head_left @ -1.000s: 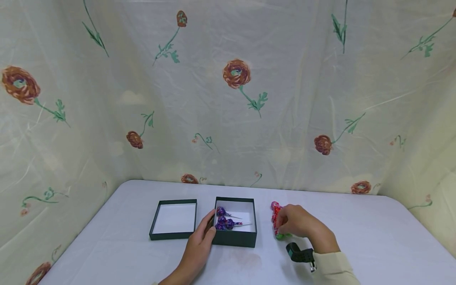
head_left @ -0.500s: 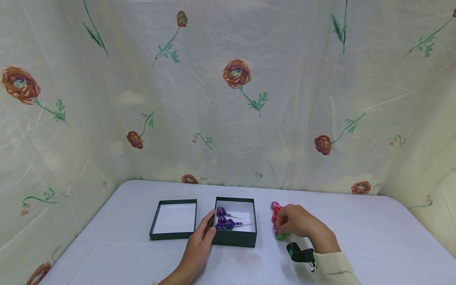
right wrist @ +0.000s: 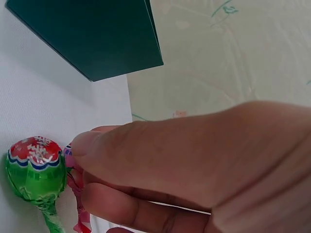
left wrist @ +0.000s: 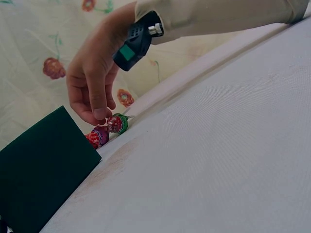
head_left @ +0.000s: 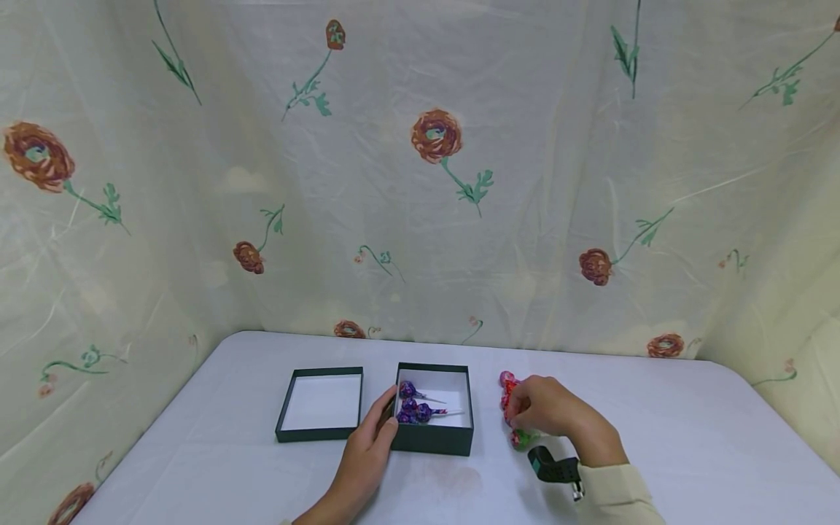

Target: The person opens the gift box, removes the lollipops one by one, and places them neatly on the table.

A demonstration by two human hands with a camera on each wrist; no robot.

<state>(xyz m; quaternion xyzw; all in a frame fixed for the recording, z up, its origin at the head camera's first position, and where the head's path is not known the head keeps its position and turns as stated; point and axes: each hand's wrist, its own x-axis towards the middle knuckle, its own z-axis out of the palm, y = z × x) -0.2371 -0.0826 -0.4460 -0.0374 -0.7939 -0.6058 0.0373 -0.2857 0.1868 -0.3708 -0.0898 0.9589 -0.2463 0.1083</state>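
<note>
My left hand point(head_left: 364, 452) holds the left side of a dark green box point(head_left: 433, 439), its thumb at the near left corner. Inside the box, several purple-wrapped lollipops point(head_left: 423, 413) lie against the left wall, white sticks pointing right. Right of the box, my right hand point(head_left: 558, 412) reaches down with bent fingers over a row of lollipops. Its thumb and fingers pinch a pink-purple lollipop point(right wrist: 68, 158), mostly hidden behind the thumb in the right wrist view. A green and red lollipop point(right wrist: 36, 170) lies just beside it. Red lollipops point(head_left: 506, 394) continue farther back in the row.
The shallow box lid point(head_left: 319, 433) lies inside up, left of the box, with a dark green rim and white inside. A white cloth covers the table point(head_left: 216, 445). Behind the table hangs a flowered curtain point(head_left: 525, 182). A dark device point(head_left: 551, 467) is strapped at the right wrist.
The green lollipop has shifted slightly toward the near side and shows more clearly beside the right fingers. My left hand and the box have stayed put.
</note>
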